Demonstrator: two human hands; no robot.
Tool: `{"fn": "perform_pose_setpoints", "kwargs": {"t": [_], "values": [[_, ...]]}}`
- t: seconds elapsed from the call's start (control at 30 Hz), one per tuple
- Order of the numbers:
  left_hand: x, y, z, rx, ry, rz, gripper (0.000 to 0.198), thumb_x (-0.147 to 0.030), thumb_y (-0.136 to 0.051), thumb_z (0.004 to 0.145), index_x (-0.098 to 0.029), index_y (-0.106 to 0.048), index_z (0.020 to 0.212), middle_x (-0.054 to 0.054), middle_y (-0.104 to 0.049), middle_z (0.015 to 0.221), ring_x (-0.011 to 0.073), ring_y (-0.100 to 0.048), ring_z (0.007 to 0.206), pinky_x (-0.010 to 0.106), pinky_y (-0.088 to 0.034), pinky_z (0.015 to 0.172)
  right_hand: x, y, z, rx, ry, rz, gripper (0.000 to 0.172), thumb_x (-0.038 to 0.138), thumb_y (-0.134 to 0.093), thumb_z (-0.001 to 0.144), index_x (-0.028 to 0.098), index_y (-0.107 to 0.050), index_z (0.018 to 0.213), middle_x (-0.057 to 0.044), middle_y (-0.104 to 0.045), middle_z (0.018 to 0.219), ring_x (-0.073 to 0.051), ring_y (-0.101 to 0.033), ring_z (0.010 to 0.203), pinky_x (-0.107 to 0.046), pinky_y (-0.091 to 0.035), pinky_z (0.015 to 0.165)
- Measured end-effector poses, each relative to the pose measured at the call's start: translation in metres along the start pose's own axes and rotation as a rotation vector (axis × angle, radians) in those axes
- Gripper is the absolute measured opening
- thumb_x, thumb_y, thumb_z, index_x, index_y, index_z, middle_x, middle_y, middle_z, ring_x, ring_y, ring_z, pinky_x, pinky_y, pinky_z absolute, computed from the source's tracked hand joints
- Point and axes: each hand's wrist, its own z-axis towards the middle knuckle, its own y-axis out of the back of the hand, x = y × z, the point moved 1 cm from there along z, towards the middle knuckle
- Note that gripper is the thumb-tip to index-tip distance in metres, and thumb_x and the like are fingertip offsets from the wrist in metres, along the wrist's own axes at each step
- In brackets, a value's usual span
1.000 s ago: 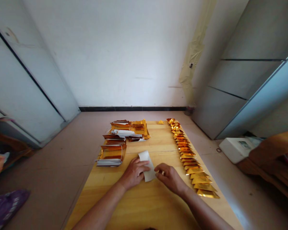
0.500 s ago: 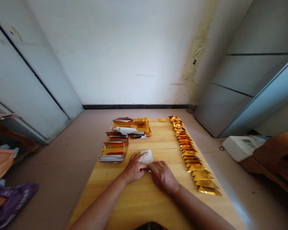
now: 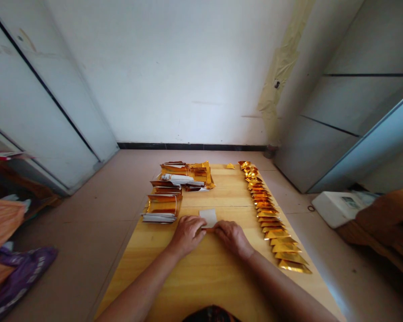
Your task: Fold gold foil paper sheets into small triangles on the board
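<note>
A small sheet of foil paper (image 3: 207, 217) lies white side up on the wooden table, and a thin orange-gold strip shows along its near edge. My left hand (image 3: 188, 233) is closed at the sheet's near left corner, with its fingers curled and the thumb toward the edge. At the near right corner, my right hand (image 3: 233, 237) pinches the same edge with bent fingers. The fingertips partly cover both corners.
Stacks of gold foil sheets (image 3: 161, 204) lie at the table's left, with more foil sheets (image 3: 196, 172) behind. Folded gold pieces (image 3: 267, 219) form a long row along the right edge. One small gold piece (image 3: 230, 166) sits at the far edge.
The left index finger, earlier stretched over the sheet, has curled back to its near edge. The right hand has moved slightly right, and an orange-gold strip now shows between the hands.
</note>
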Motion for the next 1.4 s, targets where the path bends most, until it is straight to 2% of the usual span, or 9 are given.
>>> {"fn": "perform_pose_setpoints", "kwargs": {"t": [0.1,0.23,0.4,0.6,0.77,0.97,1.13,1.2,1.4], "values": [[0.005,-0.009,0.011,-0.099,0.154,-0.065,0.022,-0.018,-0.056,0.077,-0.02,-0.065,0.097,0.004,-0.069,0.091,0.0193,-0.062,0.088,0.035,-0.047,0.083,-0.002,-0.003,0.015,-0.074,-0.153,0.119,0.022,0.03,-0.042,0.089,0.021,-0.062,0.094,-0.001,-0.067,0.079,-0.014,-0.06,0.071,-0.02,-0.039,0.065],[0.01,-0.023,0.017,-0.221,0.282,-0.14,0.046,-0.013,-0.057,0.073,-0.02,-0.055,0.119,0.001,-0.067,0.082,0.0156,-0.062,0.078,0.031,-0.048,0.08,0.003,-0.007,0.033,-0.132,-0.2,0.101,0.02,0.029,-0.043,0.088,0.022,-0.061,0.093,0.0,-0.068,0.082,-0.013,-0.061,0.072,-0.019,-0.039,0.065],[0.004,-0.024,0.017,-0.279,0.317,-0.084,0.068,-0.015,-0.057,0.073,-0.023,-0.034,0.137,-0.002,-0.062,0.076,0.0157,-0.059,0.074,0.031,-0.047,0.077,0.008,-0.009,0.049,-0.1,-0.313,-0.107,0.018,0.029,-0.045,0.088,0.022,-0.057,0.099,-0.002,-0.07,0.084,-0.015,-0.064,0.075,-0.02,-0.037,0.063],[0.0,-0.023,0.013,-0.31,0.203,0.001,0.073,-0.009,-0.057,0.071,-0.025,-0.032,0.137,0.004,-0.062,0.095,0.0203,-0.056,0.09,0.037,-0.045,0.085,0.008,-0.014,0.058,-0.015,-0.338,-0.275,0.024,0.029,-0.047,0.087,0.021,-0.052,0.109,-0.004,-0.071,0.087,-0.016,-0.066,0.078,-0.021,-0.036,0.06],[0.003,-0.028,0.01,-0.31,0.202,0.023,0.064,-0.008,-0.056,0.07,-0.021,-0.039,0.13,0.008,-0.058,0.107,0.0235,-0.052,0.1,0.041,-0.043,0.091,0.007,-0.017,0.06,0.007,-0.306,-0.332,0.02,0.029,-0.046,0.088,0.02,-0.05,0.106,-0.005,-0.071,0.088,-0.016,-0.066,0.077,-0.021,-0.036,0.059],[-0.001,-0.025,0.01,-0.298,0.175,0.074,0.049,-0.007,-0.053,0.073,-0.021,-0.049,0.119,0.008,-0.057,0.105,0.0242,-0.05,0.102,0.042,-0.044,0.089,0.01,-0.014,0.067,0.055,-0.323,-0.452,0.016,0.027,-0.044,0.09,0.019,-0.05,0.103,-0.008,-0.07,0.084,-0.019,-0.067,0.078,-0.022,-0.039,0.059],[-0.009,-0.019,0.01,-0.211,0.173,0.139,0.016,-0.013,-0.052,0.08,-0.021,-0.063,0.087,0.007,-0.056,0.098,0.0217,-0.051,0.094,0.037,-0.045,0.083,0.01,-0.013,0.074,0.099,-0.34,-0.509,0.016,0.024,-0.041,0.092,0.018,-0.049,0.104,-0.012,-0.07,0.085,-0.021,-0.067,0.079,-0.025,-0.043,0.061],[-0.011,-0.018,0.01,-0.187,0.176,0.178,0.015,-0.014,-0.052,0.081,-0.022,-0.065,0.08,0.007,-0.056,0.096,0.0218,-0.051,0.093,0.037,-0.044,0.083,0.01,-0.014,0.076,0.106,-0.341,-0.52,0.016,0.025,-0.042,0.092,0.017,-0.049,0.104,-0.013,-0.07,0.086,-0.022,-0.067,0.079,-0.026,-0.044,0.062],[-0.013,-0.02,0.009,-0.161,0.182,0.248,0.014,-0.017,-0.053,0.082,-0.022,-0.066,0.083,0.007,-0.058,0.096,0.023,-0.051,0.094,0.037,-0.042,0.083,0.011,-0.012,0.078,0.115,-0.351,-0.52,0.017,0.026,-0.042,0.092,0.017,-0.049,0.104,-0.012,-0.07,0.087,-0.022,-0.067,0.08,-0.026,-0.045,0.063]]}}
